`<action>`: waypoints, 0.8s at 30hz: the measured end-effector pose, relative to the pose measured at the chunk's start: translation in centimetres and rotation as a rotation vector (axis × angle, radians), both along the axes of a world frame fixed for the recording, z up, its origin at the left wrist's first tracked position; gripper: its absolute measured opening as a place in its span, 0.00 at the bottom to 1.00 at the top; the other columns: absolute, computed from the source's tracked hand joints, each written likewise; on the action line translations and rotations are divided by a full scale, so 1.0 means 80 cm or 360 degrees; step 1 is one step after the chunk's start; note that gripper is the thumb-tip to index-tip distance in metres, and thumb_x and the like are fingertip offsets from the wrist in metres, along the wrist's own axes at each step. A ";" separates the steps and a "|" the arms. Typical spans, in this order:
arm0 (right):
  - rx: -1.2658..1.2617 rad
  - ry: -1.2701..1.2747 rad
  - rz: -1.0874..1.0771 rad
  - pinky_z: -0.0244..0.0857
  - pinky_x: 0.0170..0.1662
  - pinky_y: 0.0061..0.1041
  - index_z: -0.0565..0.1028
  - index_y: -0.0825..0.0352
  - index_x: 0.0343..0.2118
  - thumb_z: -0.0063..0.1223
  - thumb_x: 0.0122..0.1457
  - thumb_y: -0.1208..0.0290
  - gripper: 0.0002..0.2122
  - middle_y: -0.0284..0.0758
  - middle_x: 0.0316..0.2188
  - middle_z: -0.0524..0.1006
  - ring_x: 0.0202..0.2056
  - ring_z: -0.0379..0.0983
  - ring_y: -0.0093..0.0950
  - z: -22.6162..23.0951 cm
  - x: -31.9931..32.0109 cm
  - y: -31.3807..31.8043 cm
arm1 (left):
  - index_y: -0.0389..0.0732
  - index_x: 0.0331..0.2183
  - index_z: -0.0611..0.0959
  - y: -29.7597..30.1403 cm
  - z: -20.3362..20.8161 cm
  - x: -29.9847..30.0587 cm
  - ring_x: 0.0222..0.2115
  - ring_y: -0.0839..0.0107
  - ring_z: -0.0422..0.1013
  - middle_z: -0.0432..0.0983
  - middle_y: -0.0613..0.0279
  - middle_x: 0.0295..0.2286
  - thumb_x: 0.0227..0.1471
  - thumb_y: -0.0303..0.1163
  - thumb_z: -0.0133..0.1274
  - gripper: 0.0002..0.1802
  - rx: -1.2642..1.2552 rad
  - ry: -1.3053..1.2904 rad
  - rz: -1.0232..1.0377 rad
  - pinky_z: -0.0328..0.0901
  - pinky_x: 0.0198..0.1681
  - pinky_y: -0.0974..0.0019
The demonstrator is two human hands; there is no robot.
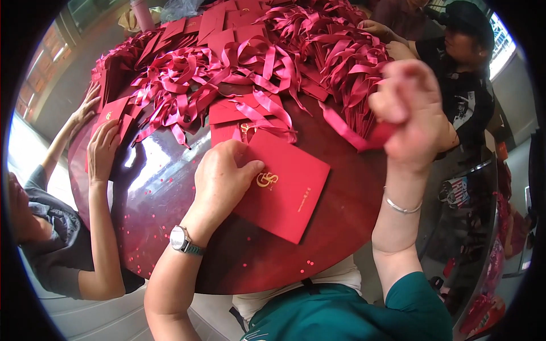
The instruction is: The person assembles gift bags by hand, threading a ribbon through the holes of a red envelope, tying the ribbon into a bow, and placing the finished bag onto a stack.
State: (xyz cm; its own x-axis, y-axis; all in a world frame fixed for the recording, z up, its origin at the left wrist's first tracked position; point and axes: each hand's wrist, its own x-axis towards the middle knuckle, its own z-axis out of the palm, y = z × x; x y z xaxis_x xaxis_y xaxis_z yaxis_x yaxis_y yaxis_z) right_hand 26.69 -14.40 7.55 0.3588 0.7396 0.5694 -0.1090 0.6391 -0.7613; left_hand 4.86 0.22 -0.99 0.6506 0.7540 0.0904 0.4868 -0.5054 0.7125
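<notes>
My left hand (223, 176) pinches a flat red paper envelope (290, 190) between thumb and fingers. It has a gold emblem and lies tilted over the near part of the round table. A bit of pink ribbon shows by my fingertips. Raised at the right, my right hand (410, 111) is smeared by motion, its fingers curled. A loose red satin ribbon (346, 128) runs up to it and seems gripped there; the fingers partly hide its end. Just beyond my left hand, more red envelopes (224, 111) lie stacked, with ribbon across them.
Heaps of ribboned red envelopes (352, 68) cover the far side of the dark red table (165, 221). At left, a person's hands (102, 145) hold envelopes. Another person (463, 74) works at the far right. A pink bottle (142, 16) stands at the back.
</notes>
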 end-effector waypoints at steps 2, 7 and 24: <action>-0.0262 -0.0687 -0.0349 0.63 0.30 0.21 0.76 0.69 0.33 0.53 0.57 0.78 0.03 0.30 0.28 0.75 0.27 0.70 0.21 -0.012 -0.037 0.021 | 0.33 0.36 0.80 0.003 -0.003 -0.004 0.33 0.54 0.76 0.78 0.48 0.30 0.44 0.34 0.62 0.18 -0.0055 0.0059 0.0007 0.69 0.38 0.58; -0.0637 -0.1651 -0.0172 0.68 0.36 0.27 0.77 0.71 0.31 0.54 0.52 0.80 0.03 0.40 0.28 0.78 0.31 0.76 0.32 -0.061 -0.079 0.059 | 0.29 0.39 0.79 0.001 0.013 -0.019 0.33 0.66 0.76 0.79 0.53 0.32 0.43 0.26 0.61 0.19 -0.0710 -0.0412 -0.0012 0.69 0.40 0.65; -0.0659 -0.1775 -0.0663 0.69 0.29 0.30 0.76 0.70 0.26 0.56 0.48 0.77 0.02 0.40 0.23 0.77 0.25 0.75 0.35 -0.089 -0.124 0.069 | 0.30 0.34 0.79 -0.013 0.008 -0.036 0.33 0.48 0.75 0.77 0.41 0.28 0.43 0.24 0.54 0.12 -0.0040 -0.0313 -0.0097 0.68 0.37 0.55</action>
State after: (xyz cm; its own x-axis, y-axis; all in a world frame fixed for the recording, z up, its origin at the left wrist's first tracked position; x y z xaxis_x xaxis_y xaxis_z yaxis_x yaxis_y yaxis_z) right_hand 16.75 -8.88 0.47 0.0819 0.8814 0.4652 0.8728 0.1619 -0.4604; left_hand 2.00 -0.84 -0.33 0.6666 0.7176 0.2020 0.3061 -0.5105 0.8035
